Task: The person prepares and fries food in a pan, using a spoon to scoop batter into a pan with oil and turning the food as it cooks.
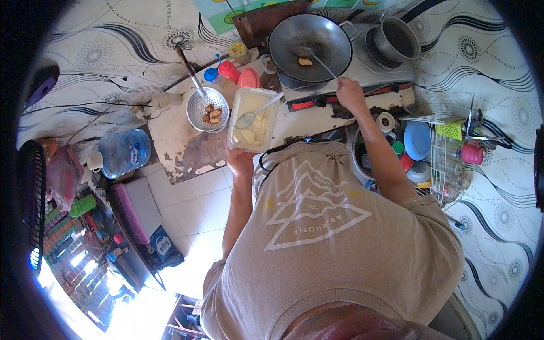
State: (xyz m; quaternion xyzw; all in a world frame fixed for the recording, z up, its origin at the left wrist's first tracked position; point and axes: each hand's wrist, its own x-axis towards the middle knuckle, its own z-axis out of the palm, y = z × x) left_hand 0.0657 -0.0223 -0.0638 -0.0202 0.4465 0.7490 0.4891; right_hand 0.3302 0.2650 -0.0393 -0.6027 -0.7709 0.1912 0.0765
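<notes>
My left hand grips the near end of a rectangular clear plastic container. Pale yellow chunks lie in it, and a metal spoon rests across them with its handle over the right rim. In my right hand is the handle of a long metal spatula, its head down inside a dark wok on the stove. One browned piece sits in the wok beside the spatula head. Left of the container, a perforated strainer with a wooden handle holds several browned pieces.
The gas stove also bears a saucepan at right. Red and blue-capped bottles stand behind the container. A dish rack is right of my arm. A large water jug stands left of the worn counter.
</notes>
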